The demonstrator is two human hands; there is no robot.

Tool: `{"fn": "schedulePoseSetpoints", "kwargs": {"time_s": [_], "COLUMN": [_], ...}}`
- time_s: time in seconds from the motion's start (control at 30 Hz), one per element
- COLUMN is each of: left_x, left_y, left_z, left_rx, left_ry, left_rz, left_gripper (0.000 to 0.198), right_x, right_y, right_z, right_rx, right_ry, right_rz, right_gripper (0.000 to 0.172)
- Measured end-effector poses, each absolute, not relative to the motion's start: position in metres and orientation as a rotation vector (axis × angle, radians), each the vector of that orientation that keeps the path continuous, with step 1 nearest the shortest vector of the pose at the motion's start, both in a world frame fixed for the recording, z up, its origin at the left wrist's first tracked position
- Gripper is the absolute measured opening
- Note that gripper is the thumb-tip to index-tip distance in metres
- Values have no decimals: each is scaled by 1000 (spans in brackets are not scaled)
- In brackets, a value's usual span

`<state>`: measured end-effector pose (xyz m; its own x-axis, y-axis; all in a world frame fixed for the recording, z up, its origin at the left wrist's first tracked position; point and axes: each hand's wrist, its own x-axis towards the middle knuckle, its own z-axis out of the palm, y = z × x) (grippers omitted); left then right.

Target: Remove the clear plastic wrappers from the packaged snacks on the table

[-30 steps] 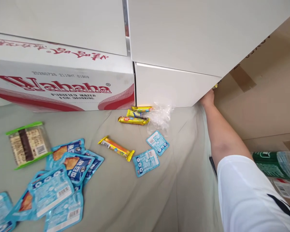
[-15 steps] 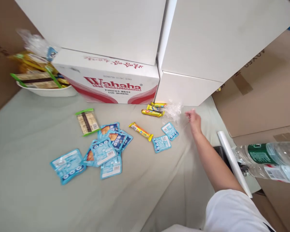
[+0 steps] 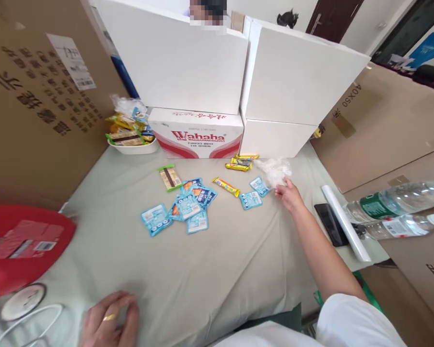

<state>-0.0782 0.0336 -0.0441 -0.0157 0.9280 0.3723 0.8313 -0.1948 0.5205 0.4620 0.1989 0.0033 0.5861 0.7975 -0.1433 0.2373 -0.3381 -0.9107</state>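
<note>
My right hand (image 3: 289, 195) reaches over the cloth, its fingertips pinched on the near edge of a crumpled clear plastic bag (image 3: 274, 169). Just left of those fingers lie two light-blue snack packets (image 3: 251, 200). Several yellow-wrapped bars (image 3: 237, 166) sit beside the bag, and a single yellow bar (image 3: 226, 186) lies nearer to me. More blue packets (image 3: 188, 206) form a loose pile in the middle, with a green-edged snack pack (image 3: 170, 177) behind them. At the lower left my left hand (image 3: 110, 318), wearing a ring, rests on the cloth with loosely bent fingers, holding nothing visible.
White boxes (image 3: 289, 77) and a Wahaha carton (image 3: 198, 137) wall off the back. A white basket (image 3: 135, 148) of snacks stands at back left. Right: a phone (image 3: 331, 224), a white roll (image 3: 345, 224) and plastic bottles (image 3: 401, 200). Left: a red object (image 3: 25, 246) and a cable (image 3: 50, 308).
The view has tilted up and widened. My right hand has closed on the plastic bag, which lies farther from the yellow bars. My left hand has come into view at lower left.
</note>
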Motion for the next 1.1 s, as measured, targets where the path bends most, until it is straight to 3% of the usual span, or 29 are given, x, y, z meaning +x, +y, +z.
{"fn": "schedulePoseSetpoints", "kwargs": {"time_s": [0.07, 0.13, 0.23, 0.3, 0.5, 0.63, 0.8, 1.1], "left_x": [-56, -30, -1, 7, 5, -15, -42, -60], "left_y": [43, 66, 131, 191, 363, 434, 463, 434], "left_z": [-26, -10, 1, 4, 20, 25, 17, -5], "left_rx": [2089, 2041, 1889, 1734, 1825, 1838, 1827, 2009], "left_ry": [1890, 1866, 1899, 2054, 2125, 2140, 2186, 2118], "left_rz": [1096, 1189, 1353, 1281, 1014, 730, 525, 496], "left_gripper": [12, 11, 12, 13, 54, 75, 48, 41], "right_x": [462, 463, 462, 461, 455, 450, 450, 454], "right_y": [176, 156, 140, 135, 135, 137, 137, 139], "right_z": [-6, -19, -41, -53, -58, -52, -53, -62], "right_rx": [-2079, -2310, -2502, -2520, -2525, -2557, -2544, -2479], "right_ry": [-948, -1219, -1477, -1549, -1620, -1648, -1674, -1640], "right_rz": [617, 357, 39, -52, -160, -139, -154, -201], "right_gripper": [58, 54, 49, 47, 42, 39, 35, 35]}}
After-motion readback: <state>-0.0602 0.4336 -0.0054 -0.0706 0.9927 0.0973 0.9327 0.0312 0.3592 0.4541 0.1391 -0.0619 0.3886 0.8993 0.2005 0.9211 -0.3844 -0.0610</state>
